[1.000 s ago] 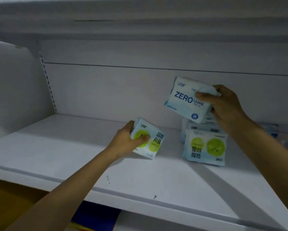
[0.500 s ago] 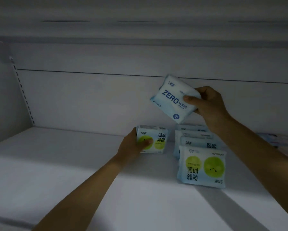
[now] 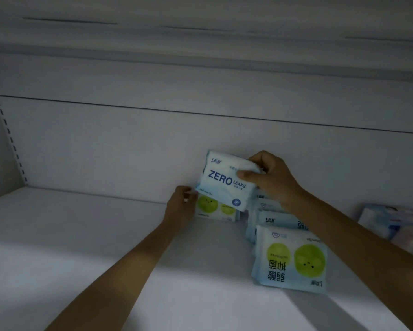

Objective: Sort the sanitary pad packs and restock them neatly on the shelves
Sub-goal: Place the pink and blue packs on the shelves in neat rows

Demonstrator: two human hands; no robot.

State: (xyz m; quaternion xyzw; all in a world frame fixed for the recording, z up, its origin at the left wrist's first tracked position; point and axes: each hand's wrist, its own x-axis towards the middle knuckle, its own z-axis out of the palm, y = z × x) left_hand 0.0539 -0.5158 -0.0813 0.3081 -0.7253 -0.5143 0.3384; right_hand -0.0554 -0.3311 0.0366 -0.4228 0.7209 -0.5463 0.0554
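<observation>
The white shelf (image 3: 105, 259) ran wide under a pale back panel (image 3: 129, 144). At its right stood a row (image 3: 274, 220) of packs, one behind another; the front pack (image 3: 289, 259) showed two green dots, its print upside down. Farther right lay blurred packs (image 3: 391, 223). The ZERO pack (image 3: 224, 185) hung tilted near the panel, pinched at its right end by the right hand (image 3: 272, 180), and overlapped a green pack (image 3: 215, 207) standing on the shelf. The left hand (image 3: 179, 206) gripped that pack's left edge, fingers curled.
</observation>
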